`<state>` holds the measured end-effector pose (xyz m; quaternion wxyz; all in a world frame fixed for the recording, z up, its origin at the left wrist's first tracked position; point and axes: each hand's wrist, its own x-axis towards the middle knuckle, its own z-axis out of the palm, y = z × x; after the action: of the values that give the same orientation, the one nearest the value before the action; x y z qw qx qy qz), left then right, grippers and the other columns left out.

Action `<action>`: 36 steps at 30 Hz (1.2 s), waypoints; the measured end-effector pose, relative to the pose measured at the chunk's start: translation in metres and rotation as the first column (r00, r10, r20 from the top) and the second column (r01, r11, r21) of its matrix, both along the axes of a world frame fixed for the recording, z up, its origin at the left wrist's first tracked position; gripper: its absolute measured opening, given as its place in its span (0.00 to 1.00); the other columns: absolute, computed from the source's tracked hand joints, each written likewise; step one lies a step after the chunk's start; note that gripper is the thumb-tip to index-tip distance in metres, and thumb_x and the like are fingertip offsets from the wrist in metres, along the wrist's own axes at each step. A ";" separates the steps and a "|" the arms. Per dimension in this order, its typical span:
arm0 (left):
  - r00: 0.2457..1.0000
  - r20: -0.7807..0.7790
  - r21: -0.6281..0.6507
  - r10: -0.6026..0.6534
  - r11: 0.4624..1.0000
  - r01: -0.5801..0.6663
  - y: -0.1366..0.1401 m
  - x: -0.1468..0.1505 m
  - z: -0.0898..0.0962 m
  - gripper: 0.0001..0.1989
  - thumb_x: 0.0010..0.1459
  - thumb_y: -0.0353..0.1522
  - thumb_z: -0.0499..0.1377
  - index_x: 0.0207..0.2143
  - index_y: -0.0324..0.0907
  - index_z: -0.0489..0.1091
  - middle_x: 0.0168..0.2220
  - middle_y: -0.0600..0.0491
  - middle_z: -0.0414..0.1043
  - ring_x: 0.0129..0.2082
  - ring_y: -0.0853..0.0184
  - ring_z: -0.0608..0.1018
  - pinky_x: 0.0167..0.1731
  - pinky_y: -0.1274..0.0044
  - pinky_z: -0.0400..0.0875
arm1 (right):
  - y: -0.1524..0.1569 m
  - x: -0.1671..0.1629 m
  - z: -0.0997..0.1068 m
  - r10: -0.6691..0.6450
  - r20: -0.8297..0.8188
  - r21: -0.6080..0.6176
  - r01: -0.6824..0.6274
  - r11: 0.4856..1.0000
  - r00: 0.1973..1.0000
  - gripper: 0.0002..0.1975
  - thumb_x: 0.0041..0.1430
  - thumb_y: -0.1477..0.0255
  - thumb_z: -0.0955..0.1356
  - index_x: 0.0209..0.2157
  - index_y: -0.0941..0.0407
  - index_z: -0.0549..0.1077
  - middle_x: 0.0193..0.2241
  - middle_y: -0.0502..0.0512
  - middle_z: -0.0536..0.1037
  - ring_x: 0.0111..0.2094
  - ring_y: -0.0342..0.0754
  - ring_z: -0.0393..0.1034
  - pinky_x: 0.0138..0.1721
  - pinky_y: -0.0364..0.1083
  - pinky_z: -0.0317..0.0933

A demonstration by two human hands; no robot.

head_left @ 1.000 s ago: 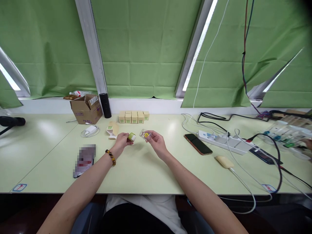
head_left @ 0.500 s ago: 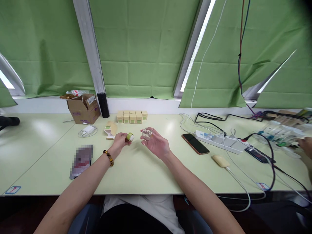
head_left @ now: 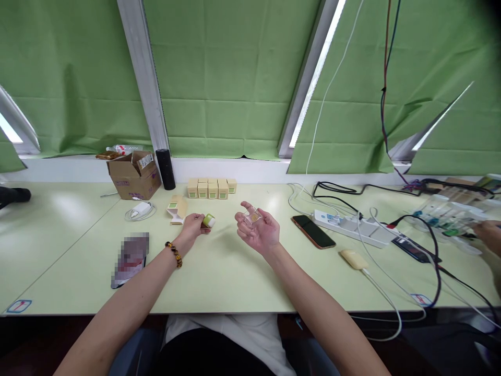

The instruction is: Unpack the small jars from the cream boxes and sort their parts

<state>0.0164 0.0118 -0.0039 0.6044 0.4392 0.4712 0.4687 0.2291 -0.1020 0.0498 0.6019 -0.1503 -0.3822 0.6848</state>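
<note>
Over the middle of the table, my left hand (head_left: pixel 193 227), with a beaded bracelet at the wrist, pinches a small green and white item (head_left: pixel 209 220). Its exact kind is too small to make out. To the right, my right hand (head_left: pixel 261 233) is turned palm up, with a small clear container (head_left: pixel 252 215) held in its bent fingers. The two hands are apart. An opened kraft-paper box (head_left: pixel 177 210) lies on its side just beyond my left hand. Farther back, several small kraft boxes (head_left: pixel 212 188) with green labels stand in a row.
On the left are a cardboard carton (head_left: pixel 135 175), a black cylinder (head_left: pixel 166 169), a white charger (head_left: pixel 141 209) and a phone (head_left: pixel 131 258). Rightward lie another phone (head_left: pixel 313 231), a power strip (head_left: pixel 352 227), a cream-coloured device (head_left: pixel 353 259) and loose cables. Another person's hand (head_left: pixel 489 232) is at the far right.
My right hand has moved a little to the right, away from the left, and turned more palm up with the clear container. My left hand has barely moved.
</note>
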 end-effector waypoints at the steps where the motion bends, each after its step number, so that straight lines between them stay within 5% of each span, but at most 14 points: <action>1: 1.000 0.001 0.001 0.000 1.000 0.000 0.000 0.000 0.000 0.05 0.68 0.30 0.58 0.38 0.36 0.67 0.34 0.42 0.79 0.29 0.64 0.82 0.29 0.71 0.81 | 0.000 0.000 0.000 -0.005 -0.003 0.000 0.005 1.000 1.000 0.18 0.59 0.59 0.65 0.49 0.49 0.69 0.32 0.51 0.76 0.17 0.39 0.43 0.23 0.44 0.43; 8: 1.000 -0.002 0.003 0.001 1.000 -0.001 -0.001 0.000 0.000 0.05 0.67 0.30 0.59 0.38 0.37 0.68 0.34 0.42 0.79 0.29 0.64 0.81 0.29 0.71 0.81 | 0.004 0.000 0.000 -0.117 0.043 0.034 0.115 0.993 0.992 0.20 0.58 0.58 0.66 0.52 0.48 0.69 0.38 0.54 0.77 0.23 0.44 0.56 0.29 0.48 0.55; 13: 1.000 -0.006 -0.003 0.012 1.000 -0.012 -0.002 0.001 0.002 0.05 0.68 0.29 0.58 0.37 0.37 0.68 0.36 0.41 0.79 0.28 0.64 0.81 0.28 0.71 0.80 | 0.018 -0.001 -0.014 -0.387 0.189 0.153 0.363 0.919 0.902 0.25 0.56 0.57 0.72 0.53 0.47 0.68 0.44 0.58 0.78 0.36 0.52 0.69 0.37 0.52 0.63; 15: 1.000 -0.006 -0.004 0.013 1.000 -0.013 -0.002 0.001 0.003 0.05 0.68 0.29 0.58 0.37 0.37 0.68 0.35 0.41 0.79 0.28 0.64 0.81 0.28 0.71 0.80 | 0.024 -0.002 -0.021 -0.576 0.277 0.273 0.512 0.814 0.769 0.28 0.52 0.62 0.76 0.53 0.47 0.67 0.47 0.57 0.76 0.41 0.52 0.70 0.42 0.53 0.65; 18: 1.000 -0.005 -0.005 0.015 1.000 -0.015 -0.003 0.001 0.004 0.05 0.68 0.29 0.58 0.37 0.37 0.68 0.35 0.41 0.79 0.28 0.64 0.81 0.28 0.71 0.80 | 0.026 -0.002 -0.030 -0.827 0.398 0.552 0.616 0.562 0.397 0.29 0.51 0.69 0.77 0.54 0.48 0.67 0.51 0.58 0.73 0.44 0.53 0.68 0.48 0.55 0.65; 20: 1.000 -0.003 -0.005 0.014 1.000 -0.014 -0.003 0.001 0.004 0.05 0.68 0.29 0.58 0.37 0.37 0.68 0.35 0.41 0.79 0.28 0.64 0.81 0.28 0.71 0.80 | 0.026 -0.001 -0.033 -0.899 0.405 0.722 0.545 0.426 0.167 0.25 0.55 0.70 0.74 0.54 0.50 0.68 0.53 0.60 0.72 0.46 0.55 0.68 0.48 0.56 0.66; 23: 1.000 -0.001 -0.004 0.010 1.000 -0.010 -0.003 0.001 0.004 0.05 0.67 0.29 0.59 0.37 0.37 0.68 0.35 0.41 0.79 0.29 0.63 0.82 0.28 0.71 0.80 | 0.028 0.002 -0.038 -0.929 0.370 0.850 0.402 0.340 0.003 0.23 0.59 0.72 0.70 0.56 0.50 0.67 0.55 0.62 0.71 0.54 0.59 0.67 0.49 0.58 0.68; 26: 1.000 -0.001 -0.003 0.011 1.000 -0.011 -0.003 0.001 0.004 0.05 0.67 0.30 0.60 0.37 0.37 0.68 0.34 0.42 0.79 0.28 0.64 0.81 0.28 0.72 0.80 | 0.039 0.011 -0.045 -0.911 0.411 0.834 0.420 0.359 -0.038 0.23 0.59 0.71 0.71 0.55 0.51 0.67 0.56 0.63 0.69 0.54 0.59 0.67 0.50 0.58 0.68; 31: 1.000 0.005 -0.004 0.008 1.000 -0.008 -0.003 0.000 0.004 0.05 0.68 0.29 0.59 0.37 0.37 0.67 0.34 0.42 0.79 0.27 0.65 0.81 0.29 0.71 0.80 | 0.063 0.037 -0.059 -0.782 0.617 0.611 0.677 0.411 -0.082 0.27 0.54 0.64 0.75 0.53 0.55 0.67 0.50 0.61 0.71 0.45 0.54 0.70 0.49 0.55 0.67; 36: 1.000 0.003 -0.017 0.019 1.000 -0.019 -0.002 0.000 0.004 0.05 0.67 0.29 0.59 0.37 0.37 0.68 0.32 0.44 0.79 0.27 0.64 0.81 0.31 0.69 0.81 | 0.072 0.057 -0.070 -0.523 0.768 0.624 0.615 0.482 -0.370 0.24 0.57 0.57 0.73 0.51 0.55 0.70 0.48 0.61 0.77 0.50 0.60 0.67 0.53 0.56 0.59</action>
<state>0.0168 0.0093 0.0003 0.6046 0.4288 0.4781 0.4711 0.2863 -0.0305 -0.0199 0.4300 -0.7469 -0.5072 -0.0067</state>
